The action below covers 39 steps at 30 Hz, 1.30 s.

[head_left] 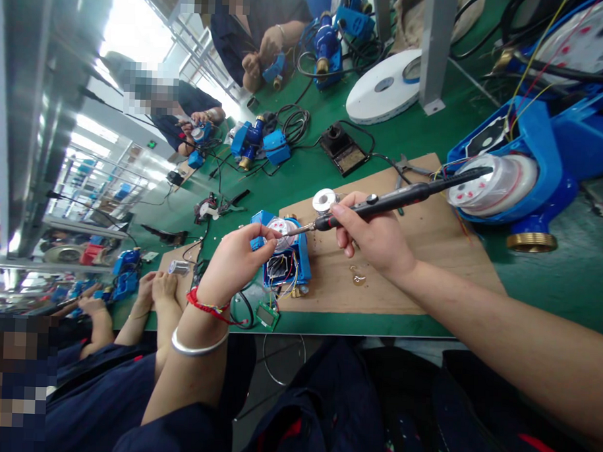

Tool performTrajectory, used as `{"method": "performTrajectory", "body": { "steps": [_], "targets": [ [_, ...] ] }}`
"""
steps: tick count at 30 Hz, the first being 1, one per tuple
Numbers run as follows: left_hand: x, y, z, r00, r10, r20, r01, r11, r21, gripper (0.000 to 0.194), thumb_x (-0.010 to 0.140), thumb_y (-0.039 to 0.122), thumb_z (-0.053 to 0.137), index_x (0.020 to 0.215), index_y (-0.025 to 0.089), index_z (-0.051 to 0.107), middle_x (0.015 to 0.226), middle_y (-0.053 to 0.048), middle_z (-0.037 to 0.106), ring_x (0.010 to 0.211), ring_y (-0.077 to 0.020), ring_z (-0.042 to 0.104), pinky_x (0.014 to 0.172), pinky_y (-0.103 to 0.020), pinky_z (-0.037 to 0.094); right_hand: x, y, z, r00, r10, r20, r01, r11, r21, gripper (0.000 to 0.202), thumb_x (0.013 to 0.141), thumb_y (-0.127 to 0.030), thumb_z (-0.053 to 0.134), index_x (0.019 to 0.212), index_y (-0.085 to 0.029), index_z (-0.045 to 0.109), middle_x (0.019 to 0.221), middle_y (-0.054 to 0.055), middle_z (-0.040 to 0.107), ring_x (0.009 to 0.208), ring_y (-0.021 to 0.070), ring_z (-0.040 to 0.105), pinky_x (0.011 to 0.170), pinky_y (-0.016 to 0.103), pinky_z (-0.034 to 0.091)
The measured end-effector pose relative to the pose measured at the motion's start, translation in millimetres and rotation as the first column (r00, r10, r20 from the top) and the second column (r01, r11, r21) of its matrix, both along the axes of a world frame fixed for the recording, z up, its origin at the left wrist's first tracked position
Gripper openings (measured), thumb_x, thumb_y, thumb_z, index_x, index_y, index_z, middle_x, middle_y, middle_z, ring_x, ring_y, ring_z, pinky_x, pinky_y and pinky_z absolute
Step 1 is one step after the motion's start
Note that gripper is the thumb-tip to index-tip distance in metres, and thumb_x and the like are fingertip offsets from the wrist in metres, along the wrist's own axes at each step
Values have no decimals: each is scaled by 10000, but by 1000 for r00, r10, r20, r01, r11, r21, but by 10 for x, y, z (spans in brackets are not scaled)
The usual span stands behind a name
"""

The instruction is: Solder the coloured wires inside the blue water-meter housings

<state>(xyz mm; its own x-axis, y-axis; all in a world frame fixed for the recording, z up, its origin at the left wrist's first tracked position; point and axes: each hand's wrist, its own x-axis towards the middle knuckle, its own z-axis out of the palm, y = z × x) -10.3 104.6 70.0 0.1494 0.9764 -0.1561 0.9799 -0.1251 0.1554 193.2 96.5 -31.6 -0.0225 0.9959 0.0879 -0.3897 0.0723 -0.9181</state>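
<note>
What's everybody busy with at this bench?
The right hand holds a soldering iron, its tip at the clear round dial of an open blue meter. The left hand pinches its fingers there; what they grip is too small to tell. The meter's colored wires are exposed. Across the bench, another person handles a blue part.

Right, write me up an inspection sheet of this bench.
Surface: green table, brown board lying on it.
Work pieces: open blue device at the board's left end; white spool behind it; small circuit board in front.
Clutter: small scraps on the brown board; pliers at its far edge.
Hands: right hand grips the soldering iron; left hand has fingertips pinched near its tip, anything between them too small to tell.
Cables: black cable looped on the table; coloured wires out of the device.
Surroundings: other people working alongside and opposite.
</note>
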Motion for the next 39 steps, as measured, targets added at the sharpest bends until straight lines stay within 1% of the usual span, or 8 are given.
{"method": "performTrajectory", "body": {
  "steps": [13,21,25,28,31,34,36,39],
  "targets": [
    [-22,-9,-7,1000,-5,-4,5,1000,2,183,850,342,522,867,220,658,996,-29,728,881,-214,644,844,-356,459,2,4,8,1000,-10,-6,10,1000,15,305,884,-459,584,747,-194,521,503,-53,574,353,61,481,353,197,351],
    [-34,-74,-24,999,17,34,-18,999,37,188,869,351,513,876,222,651,1037,-35,719,934,-216,637,874,-358,452,4,7,-15,999,14,-30,-13,999,47,278,895,-441,577,767,-200,518,506,-60,568,352,67,484,339,193,351],
    [-100,-186,-32,990,5,143,-17,996,83,264,920,380,459,983,220,659,1069,-43,709,993,-208,630,912,-352,455,0,16,-25,999,24,-41,-22,999,38,295,884,-469,589,779,-203,518,514,-56,567,377,75,496,342,193,360],
    [-165,-331,-55,982,-4,191,-27,987,160,279,939,369,442,1041,219,654,1087,-50,699,1023,-204,623,930,-348,454,-5,22,-48,998,25,-54,-23,999,33,291,882,-461,597,775,-202,520,515,-53,569,386,78,500,345,192,367],
    [-233,-473,-106,969,-30,245,-29,972,233,232,922,351,497,1006,217,667,1075,-55,694,1043,-201,613,950,-342,452,-12,29,-82,997,35,-61,-34,999,30,273,885,-447,599,791,-200,532,521,-50,575,391,80,503,347,191,374],
    [-295,-564,-172,949,-15,315,-61,971,230,197,898,344,551,939,219,697,1010,-49,711,986,-198,626,921,-341,471,-23,40,-116,998,30,-47,-29,999,29,272,881,-453,604,809,-196,549,522,-48,583,380,79,498,346,191,376],
    [-317,-599,-216,909,32,416,-128,970,206,195,882,351,582,930,212,709,963,-50,726,918,-197,645,865,-333,493,-32,50,-135,999,12,-35,-11,999,32,278,878,-459,607,811,-195,555,513,-47,582,362,77,487,336,191,363],
    [-319,-630,-298,797,76,599,-198,970,140,190,851,337,639,951,198,722,970,-65,737,909,-197,662,841,-315,504,-41,65,-159,999,-13,-34,14,999,49,271,874,-453,615,800,-199,559,504,-46,579,343,77,471,323,195,337]
  ]
}}
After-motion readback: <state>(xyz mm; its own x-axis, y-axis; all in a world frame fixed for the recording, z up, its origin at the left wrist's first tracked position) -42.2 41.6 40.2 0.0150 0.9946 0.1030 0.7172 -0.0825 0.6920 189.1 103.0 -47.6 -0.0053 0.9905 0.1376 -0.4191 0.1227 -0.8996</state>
